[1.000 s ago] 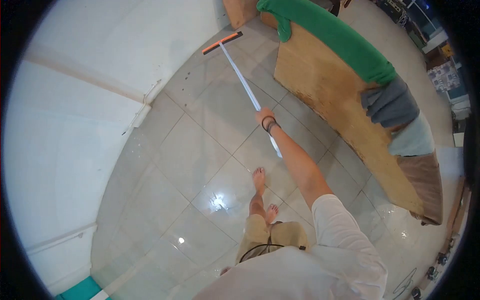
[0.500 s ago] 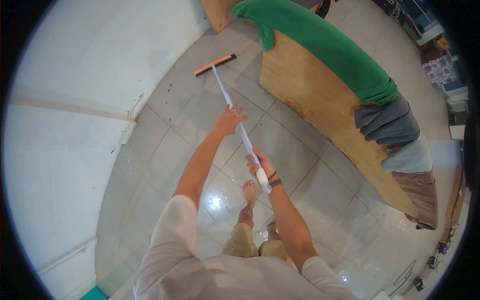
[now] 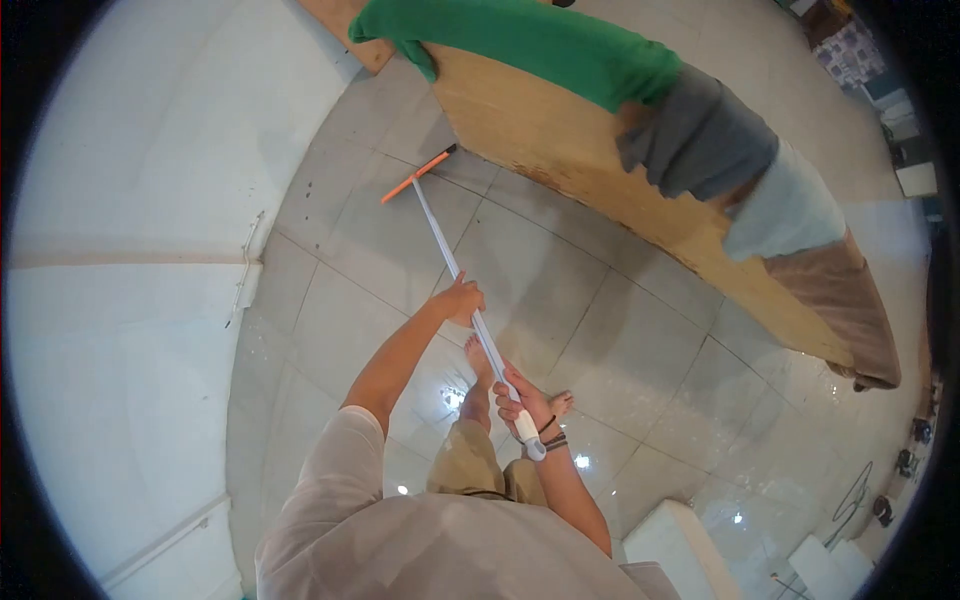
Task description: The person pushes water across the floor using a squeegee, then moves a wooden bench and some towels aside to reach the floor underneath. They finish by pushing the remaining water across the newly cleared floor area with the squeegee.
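Observation:
A long-handled floor squeegee (image 3: 437, 228) slants across the view, its orange and black blade resting on the grey tiled floor (image 3: 620, 350) near the foot of a wooden panel. Partway down the pole, my left hand (image 3: 460, 301) is closed around the shaft. My right hand (image 3: 523, 397) grips the pole lower, close to the white end of the handle nearest my body. Both wet-looking tiles and my bare feet show beneath the handle.
The wooden panel (image 3: 560, 140) stands to the right, draped with a green cloth (image 3: 520, 50), a dark grey cloth (image 3: 710, 135), a light grey cloth (image 3: 790, 205) and a brown cloth (image 3: 835, 305). A white wall (image 3: 130, 350) runs along the left. A white block (image 3: 680, 550) sits at lower right.
Both hands have drawn the squeegee back toward my body, and its blade has turned to a steeper slant. The view has shifted, and my right foot now shows ahead.

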A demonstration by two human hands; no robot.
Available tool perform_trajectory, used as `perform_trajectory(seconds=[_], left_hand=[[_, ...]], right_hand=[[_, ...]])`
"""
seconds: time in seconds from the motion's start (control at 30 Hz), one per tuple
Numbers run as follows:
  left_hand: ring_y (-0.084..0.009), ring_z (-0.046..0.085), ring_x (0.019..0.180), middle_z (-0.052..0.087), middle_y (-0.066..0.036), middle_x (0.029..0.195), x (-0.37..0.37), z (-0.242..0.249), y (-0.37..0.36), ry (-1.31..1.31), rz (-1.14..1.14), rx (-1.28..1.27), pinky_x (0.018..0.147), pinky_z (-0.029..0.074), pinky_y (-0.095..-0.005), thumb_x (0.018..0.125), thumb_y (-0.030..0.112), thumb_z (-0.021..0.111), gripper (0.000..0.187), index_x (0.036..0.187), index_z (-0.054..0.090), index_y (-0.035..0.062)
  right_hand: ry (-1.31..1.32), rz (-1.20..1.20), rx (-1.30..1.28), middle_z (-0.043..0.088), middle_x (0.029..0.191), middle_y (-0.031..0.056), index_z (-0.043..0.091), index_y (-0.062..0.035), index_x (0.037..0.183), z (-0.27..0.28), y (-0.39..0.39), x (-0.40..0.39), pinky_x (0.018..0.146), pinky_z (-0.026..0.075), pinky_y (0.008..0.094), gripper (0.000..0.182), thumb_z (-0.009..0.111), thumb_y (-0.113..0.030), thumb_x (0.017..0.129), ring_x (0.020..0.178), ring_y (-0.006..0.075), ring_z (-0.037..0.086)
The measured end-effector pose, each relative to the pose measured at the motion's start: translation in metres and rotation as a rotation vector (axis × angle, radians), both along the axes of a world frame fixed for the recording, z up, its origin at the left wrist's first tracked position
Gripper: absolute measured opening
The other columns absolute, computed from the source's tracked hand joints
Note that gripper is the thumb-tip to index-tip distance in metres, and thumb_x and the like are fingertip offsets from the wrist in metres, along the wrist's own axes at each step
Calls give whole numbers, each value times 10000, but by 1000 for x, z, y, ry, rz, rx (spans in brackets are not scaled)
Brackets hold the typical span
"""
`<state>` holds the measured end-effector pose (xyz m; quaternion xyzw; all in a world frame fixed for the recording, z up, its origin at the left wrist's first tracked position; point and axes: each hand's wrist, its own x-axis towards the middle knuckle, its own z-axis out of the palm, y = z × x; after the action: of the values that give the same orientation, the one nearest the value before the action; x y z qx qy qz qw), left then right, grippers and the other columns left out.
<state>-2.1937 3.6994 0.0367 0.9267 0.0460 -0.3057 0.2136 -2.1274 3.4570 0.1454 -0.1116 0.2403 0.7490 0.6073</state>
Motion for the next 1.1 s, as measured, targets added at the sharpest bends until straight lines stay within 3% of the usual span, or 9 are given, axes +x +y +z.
perform_trajectory(seconds=[0.13,0.33,0.43,0.6,0.77,0.97,1.07,1.1], left_hand=[[-274,431,1003,543,-69,818,27,0,-58,-45,57,-29,937,128,-595,521,289,667,283,760,614,147],[-283,458,974,578,-80,843,99,12,-148,-103,136,-112,921,133,-615,557,299,656,250,760,636,155],[-278,466,965,582,-73,821,115,9,-192,-104,71,-41,916,128,-621,563,318,642,239,755,638,176],[-263,476,952,584,-71,799,156,39,-289,-61,0,-151,883,118,-656,568,315,616,201,726,641,192],[-278,481,937,582,-102,774,155,45,-397,-95,-45,-276,875,114,-665,571,278,604,185,704,642,155],[-285,510,860,572,-153,712,125,100,-502,-89,-153,-440,867,113,-676,520,207,630,181,633,621,66],[-272,530,807,567,-129,660,103,107,-540,-204,-106,-550,879,234,-581,495,187,608,137,567,597,72],[-270,543,749,568,-125,631,99,119,-542,-224,-130,-568,825,296,-501,493,185,619,139,568,598,70]], right_hand=[[-3,25,-53,419,685,31,320,-185,1218,2,-55,36,324,340,169,378,417,-173,853,399,49,362],[-82,82,-160,436,683,42,334,-163,1186,22,-143,113,293,339,168,360,440,-176,842,382,56,366],[-88,65,-182,421,684,39,336,-153,1182,39,-181,126,292,342,162,340,419,-177,854,379,52,366],[-135,61,-305,412,686,37,356,-162,1171,71,-276,148,288,343,163,315,408,-189,862,382,51,371],[-144,27,-410,415,691,32,334,-191,1205,100,-378,128,283,349,176,339,385,-231,872,377,57,380],[24,-143,-600,416,702,43,294,-238,1240,176,-474,70,302,369,190,365,352,-235,880,375,64,378],[47,-196,-613,417,705,50,285,-250,1248,208,-504,43,304,361,193,377,355,-230,878,372,71,370],[26,-185,-576,417,707,52,280,-255,1252,212,-509,36,302,353,192,384,358,-229,877,371,74,364]])
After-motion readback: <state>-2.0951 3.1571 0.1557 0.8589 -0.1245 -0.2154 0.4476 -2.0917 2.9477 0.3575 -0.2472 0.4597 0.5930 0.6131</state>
